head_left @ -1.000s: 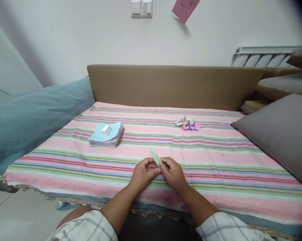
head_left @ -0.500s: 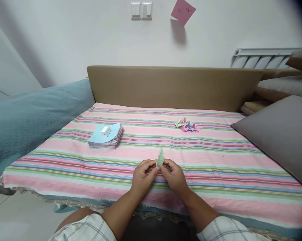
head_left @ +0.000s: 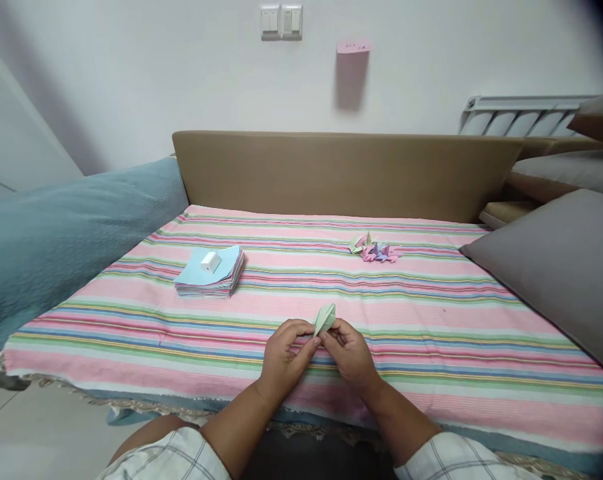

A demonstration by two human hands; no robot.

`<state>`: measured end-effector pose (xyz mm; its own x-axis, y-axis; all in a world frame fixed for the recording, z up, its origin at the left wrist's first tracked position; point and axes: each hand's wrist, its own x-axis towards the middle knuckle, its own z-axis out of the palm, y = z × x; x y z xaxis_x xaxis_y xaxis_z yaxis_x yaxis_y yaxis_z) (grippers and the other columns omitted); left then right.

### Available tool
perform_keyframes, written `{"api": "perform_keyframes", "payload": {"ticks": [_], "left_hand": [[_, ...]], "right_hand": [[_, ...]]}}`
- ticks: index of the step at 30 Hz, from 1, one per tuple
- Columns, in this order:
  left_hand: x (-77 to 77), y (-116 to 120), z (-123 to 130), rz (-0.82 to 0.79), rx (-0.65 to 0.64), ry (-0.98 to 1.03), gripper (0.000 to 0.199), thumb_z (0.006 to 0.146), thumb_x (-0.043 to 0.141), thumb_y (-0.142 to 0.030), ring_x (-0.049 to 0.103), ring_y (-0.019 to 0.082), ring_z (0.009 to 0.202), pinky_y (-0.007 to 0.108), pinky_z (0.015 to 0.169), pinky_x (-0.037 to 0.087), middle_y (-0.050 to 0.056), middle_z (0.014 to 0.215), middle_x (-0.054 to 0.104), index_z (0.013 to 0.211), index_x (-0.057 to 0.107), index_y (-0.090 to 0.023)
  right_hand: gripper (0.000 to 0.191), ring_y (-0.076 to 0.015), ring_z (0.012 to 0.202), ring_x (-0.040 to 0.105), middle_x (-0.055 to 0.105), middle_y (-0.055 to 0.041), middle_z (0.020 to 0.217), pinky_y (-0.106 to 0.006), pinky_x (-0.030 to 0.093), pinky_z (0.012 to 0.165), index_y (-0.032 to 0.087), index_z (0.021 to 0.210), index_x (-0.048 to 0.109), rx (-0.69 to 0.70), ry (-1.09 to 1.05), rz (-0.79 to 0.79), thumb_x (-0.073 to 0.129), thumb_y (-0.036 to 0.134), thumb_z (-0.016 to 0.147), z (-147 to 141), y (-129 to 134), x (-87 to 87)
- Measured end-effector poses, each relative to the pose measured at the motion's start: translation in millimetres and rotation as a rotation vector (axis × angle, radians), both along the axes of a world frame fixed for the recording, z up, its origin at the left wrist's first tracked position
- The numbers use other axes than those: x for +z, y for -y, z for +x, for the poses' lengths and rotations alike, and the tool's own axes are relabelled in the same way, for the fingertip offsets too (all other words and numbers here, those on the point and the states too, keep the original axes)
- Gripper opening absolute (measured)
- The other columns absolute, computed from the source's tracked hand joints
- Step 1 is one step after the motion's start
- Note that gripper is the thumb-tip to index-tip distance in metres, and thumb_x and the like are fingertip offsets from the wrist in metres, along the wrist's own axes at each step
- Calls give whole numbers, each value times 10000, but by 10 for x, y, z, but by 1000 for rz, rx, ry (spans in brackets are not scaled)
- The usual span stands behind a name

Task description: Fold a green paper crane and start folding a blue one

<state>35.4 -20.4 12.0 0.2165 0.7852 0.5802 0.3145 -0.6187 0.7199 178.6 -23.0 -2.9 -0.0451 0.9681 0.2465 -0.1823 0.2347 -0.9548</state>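
Note:
A small folded piece of light green paper (head_left: 325, 319) is held up between my two hands, above the striped cloth (head_left: 301, 293). My left hand (head_left: 287, 353) pinches its lower left part between thumb and fingers. On the right side, my right hand (head_left: 350, 353) grips the lower edge with thumb and forefinger. The fingertips of both hands nearly meet under the paper and hide its bottom.
At the left lies a stack of square paper (head_left: 209, 288) with a white block (head_left: 210, 262) on top. Several folded paper figures (head_left: 376, 251) sit right of centre, farther back. Grey cushions (head_left: 556, 267) fill the right side; a brown backrest (head_left: 346, 173) runs behind.
The green paper has turned and tilted to the right, showing a wider face. Both hands stay almost in place, still holding it. The pink note on the wall has flapped upward.

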Motion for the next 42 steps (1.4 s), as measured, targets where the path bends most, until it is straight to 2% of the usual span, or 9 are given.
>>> {"api": "perform_keyframes", "payload": {"ticks": [3,6,10,14,18,23,29,35,42], "left_hand": [[-38,-6,-4,-83,11,36,179,801,591,-263,608,169,845,298,766,503,63,906,646,964,630,-197],[-47,-10,-3,-76,1,55,200,799,590,-258,609,176,869,303,783,501,66,918,650,979,655,-201],[-22,-5,5,-72,-21,59,190,830,546,-267,609,167,836,293,751,506,64,871,650,935,695,-214],[-23,-4,12,-151,-13,75,184,811,572,-306,609,163,800,287,719,513,64,863,647,890,716,-224],[-48,-22,13,-238,-37,170,169,766,628,-340,612,165,786,283,707,515,65,839,641,802,722,-205],[-39,-36,18,-320,-21,257,186,733,660,-361,614,196,907,309,775,516,94,997,628,757,715,-185],[-17,-28,35,-312,26,276,161,705,677,-335,617,173,796,295,726,516,61,831,646,717,693,-175],[-71,-30,80,-572,21,465,262,641,716,-356,540,95,544,207,519,442,-33,615,577,737,559,-169],[-79,-45,83,-638,-30,578,368,611,736,-347,543,83,596,191,560,424,-33,687,584,816,481,-177]], "right_hand": [[271,-184,769,632,665,-35,777,-335,522,755,200,854,602,17,-6,-9,640,443,742,-2,3,18],[285,-177,754,632,665,-29,773,-327,522,754,200,854,600,21,-12,-15,642,457,737,-2,0,15],[274,-173,771,631,665,-29,793,-318,518,765,202,873,593,18,-17,-3,639,440,745,-8,-5,-8],[286,-190,810,630,667,-36,815,-332,514,775,204,890,590,3,-6,-8,629,450,748,-7,-6,-23],[257,-191,790,622,668,-38,804,-327,507,758,191,827,612,28,36,-14,608,442,770,13,0,-23],[236,-182,791,615,666,-24,792,-306,500,745,197,841,634,39,17,-27,616,419,762,12,6,-12],[240,-134,636,581,636,2,704,-259,493,616,187,848,631,65,-32,-106,634,399,736,-12,1,-31],[233,-115,597,543,609,15,683,-242,478,577,187,823,636,59,-49,-150,650,389,709,-23,-11,-76],[265,-102,596,506,613,1,721,-210,431,528,174,859,650,64,-77,-177,664,396,717,-34,-36,-164]]}}
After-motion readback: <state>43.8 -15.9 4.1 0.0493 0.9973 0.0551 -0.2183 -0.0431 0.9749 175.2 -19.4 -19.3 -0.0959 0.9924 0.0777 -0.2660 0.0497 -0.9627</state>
